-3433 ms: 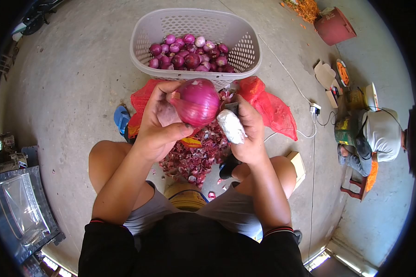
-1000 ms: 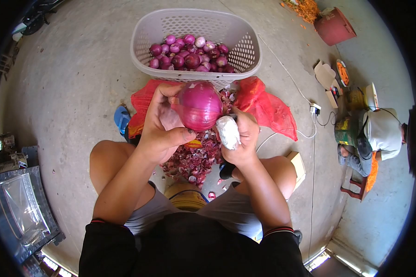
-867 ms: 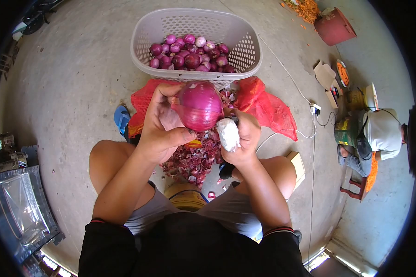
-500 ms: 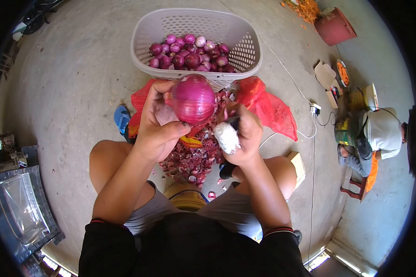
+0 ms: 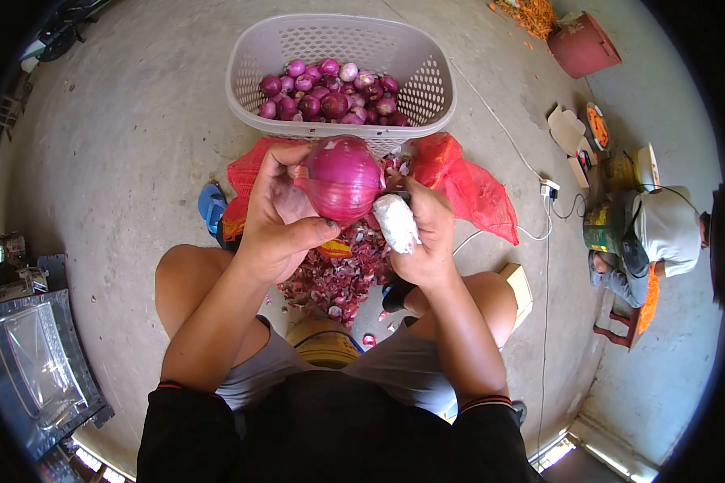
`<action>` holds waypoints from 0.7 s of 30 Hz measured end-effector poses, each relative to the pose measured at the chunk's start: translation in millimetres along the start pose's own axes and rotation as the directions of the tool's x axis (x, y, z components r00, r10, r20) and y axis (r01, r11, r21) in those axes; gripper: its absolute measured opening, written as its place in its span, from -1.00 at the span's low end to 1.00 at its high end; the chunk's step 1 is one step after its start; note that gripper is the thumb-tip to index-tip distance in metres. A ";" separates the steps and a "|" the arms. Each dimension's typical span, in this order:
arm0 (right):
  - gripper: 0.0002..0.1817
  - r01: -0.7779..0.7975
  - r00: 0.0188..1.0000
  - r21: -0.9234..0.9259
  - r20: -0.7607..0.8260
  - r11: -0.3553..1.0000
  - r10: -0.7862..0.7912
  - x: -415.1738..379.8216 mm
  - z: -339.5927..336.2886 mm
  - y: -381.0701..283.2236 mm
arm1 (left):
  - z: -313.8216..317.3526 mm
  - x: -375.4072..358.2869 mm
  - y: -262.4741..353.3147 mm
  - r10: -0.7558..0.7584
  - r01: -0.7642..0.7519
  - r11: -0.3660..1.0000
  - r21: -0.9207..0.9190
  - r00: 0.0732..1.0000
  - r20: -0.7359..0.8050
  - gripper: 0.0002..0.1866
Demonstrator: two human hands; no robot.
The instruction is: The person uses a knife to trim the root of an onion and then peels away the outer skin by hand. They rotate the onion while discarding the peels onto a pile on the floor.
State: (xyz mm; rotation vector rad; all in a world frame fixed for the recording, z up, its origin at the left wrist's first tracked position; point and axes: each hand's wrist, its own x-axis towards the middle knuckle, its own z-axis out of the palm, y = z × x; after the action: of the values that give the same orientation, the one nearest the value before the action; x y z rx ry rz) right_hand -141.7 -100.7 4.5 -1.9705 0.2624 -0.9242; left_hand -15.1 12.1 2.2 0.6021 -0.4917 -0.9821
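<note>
A large red onion [image 5: 344,179] rests in my left hand [image 5: 272,221], fingers behind it and thumb along its lower edge. Its skin is glossy purple, with a paler, dry end toward the palm. My right hand [image 5: 430,233] is closed round a knife with a white-wrapped handle [image 5: 395,224]; the blade is mostly hidden and lies close to the onion's right side. Below both hands, a heap of onion skins [image 5: 338,282] covers the floor. A red mesh bag [image 5: 467,189] spreads under and beside the skins.
A grey plastic basket [image 5: 250,72] holding several red onions [image 5: 334,105] stands just ahead. A yellowish bucket [image 5: 322,342] is between my legs. A white cable [image 5: 499,121] crosses the floor. At right sits another person [image 5: 669,229] near containers and orange shreds.
The onion has shifted slightly right and down and turned a little. My right hand has come closer, bringing the knife up to the onion's right side.
</note>
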 end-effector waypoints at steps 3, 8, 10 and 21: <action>-0.75 0.068 0.998 -0.036 -0.015 0.997 -0.069 1.0 0.8 -1.7 | -1.9 -0.3 -1.1 0.026 -0.026 0.999 0.025 1.000 0.009 -0.25; -0.78 0.191 0.981 -0.056 0.048 0.980 -0.188 2.3 -1.3 -2.0 | -3.2 -1.2 -2.2 0.043 -0.043 0.998 0.041 0.999 -0.008 -0.26; -0.85 0.201 0.973 -0.067 0.132 0.977 -0.191 0.7 -4.5 -3.4 | -4.8 -0.6 -1.9 0.050 -0.049 0.997 0.056 0.999 -0.015 -0.27; -0.64 -0.082 0.964 0.167 -0.236 0.982 0.121 0.8 4.5 -8.6 | -2.2 2.4 0.7 0.063 -0.064 0.997 0.046 0.998 0.006 -0.29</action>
State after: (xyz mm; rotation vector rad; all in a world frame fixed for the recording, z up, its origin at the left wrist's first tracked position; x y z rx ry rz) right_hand -139.4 -93.3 10.6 -1.6835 0.4157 -1.0884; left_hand -12.2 10.9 1.3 0.6224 -0.5363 -0.9142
